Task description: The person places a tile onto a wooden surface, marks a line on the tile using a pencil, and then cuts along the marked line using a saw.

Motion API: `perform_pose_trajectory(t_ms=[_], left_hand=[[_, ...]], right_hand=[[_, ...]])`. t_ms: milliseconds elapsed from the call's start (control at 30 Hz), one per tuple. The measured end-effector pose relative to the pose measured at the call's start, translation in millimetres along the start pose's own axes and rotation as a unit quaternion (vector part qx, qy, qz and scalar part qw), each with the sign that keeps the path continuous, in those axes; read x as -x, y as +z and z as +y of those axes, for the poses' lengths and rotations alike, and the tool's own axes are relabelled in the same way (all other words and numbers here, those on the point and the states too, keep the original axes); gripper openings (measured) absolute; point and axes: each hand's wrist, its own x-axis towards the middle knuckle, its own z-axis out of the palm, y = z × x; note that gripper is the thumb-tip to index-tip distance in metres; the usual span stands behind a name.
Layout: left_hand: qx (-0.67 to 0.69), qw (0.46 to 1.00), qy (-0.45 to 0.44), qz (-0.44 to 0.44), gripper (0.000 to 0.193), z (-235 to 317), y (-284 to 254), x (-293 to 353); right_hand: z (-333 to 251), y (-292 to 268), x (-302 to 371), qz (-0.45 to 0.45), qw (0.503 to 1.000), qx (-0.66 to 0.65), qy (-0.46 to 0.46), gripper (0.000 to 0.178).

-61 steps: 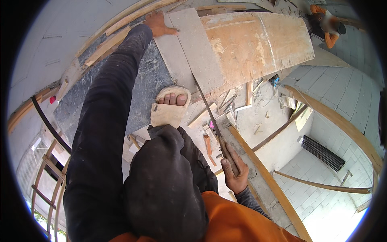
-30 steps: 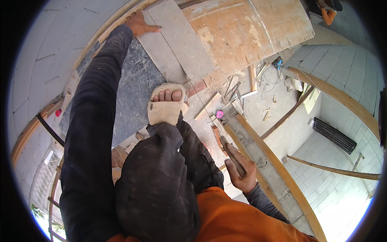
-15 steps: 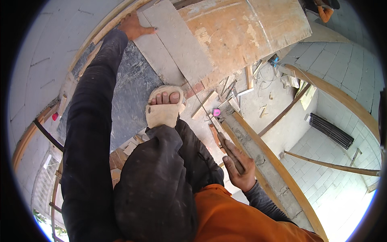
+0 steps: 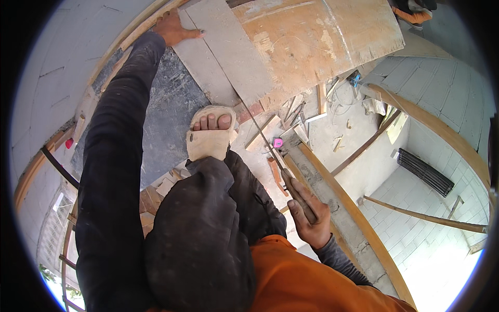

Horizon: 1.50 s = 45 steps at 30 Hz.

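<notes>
At the upper left, my left hand (image 4: 174,30) presses down on a grey board (image 4: 228,39), thumb stretched out across it. My right hand (image 4: 312,216) is wrapped round the wooden handle of a handsaw (image 4: 266,141) at the lower right. The thin saw blade, seen edge-on, slants up to the board's near edge. A straight dark line, in line with the blade, runs on across the board toward the far end. Beside that edge my sandalled foot (image 4: 211,130) rests on a dark, scuffed panel (image 4: 166,112).
A large worn plywood sheet (image 4: 312,39) lies right of the grey board. Wood offcuts (image 4: 264,132) and a pink tape measure (image 4: 278,142) are on the floor. A timber-edged concrete beam (image 4: 332,208) runs along my right, with a lower area beyond. Another person (image 4: 413,15) shows at the upper right.
My left hand stays on the board and my right hand still grips the saw, with barely any visible shift. The view has tilted slightly. The person at the upper right has changed posture.
</notes>
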Motion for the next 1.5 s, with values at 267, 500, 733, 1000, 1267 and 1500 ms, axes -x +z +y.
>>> perform_pose_trajectory(t_ms=[267,500,733,1000,1267,1500], left_hand=[[0.027,0.999,0.004,-0.018,0.137,-9,7,-5],[0.043,0.999,-0.013,-0.006,0.139,-1,0,7],[-0.002,1.0,0.016,0.022,0.143,-16,23,1],[-0.011,0.998,0.009,0.065,0.144,-40,21,-2],[0.012,0.995,-0.004,0.096,0.14,-25,17,8],[-0.032,0.98,0.023,0.195,0.122,29,-34,40]], right_hand=[[33,62,-150,0.009,0.999,0.011,-0.037,0.044],[-14,0,-13,0.014,0.999,-0.035,-0.02,0.044],[-4,43,-125,-0.032,0.997,0.065,0.039,0.044],[-23,5,-88,-0.072,0.997,0.036,0.005,0.047],[-33,1,-109,-0.089,0.996,0.018,0.016,0.054],[-11,35,-171,-0.091,0.978,0.174,-0.075,0.046]])
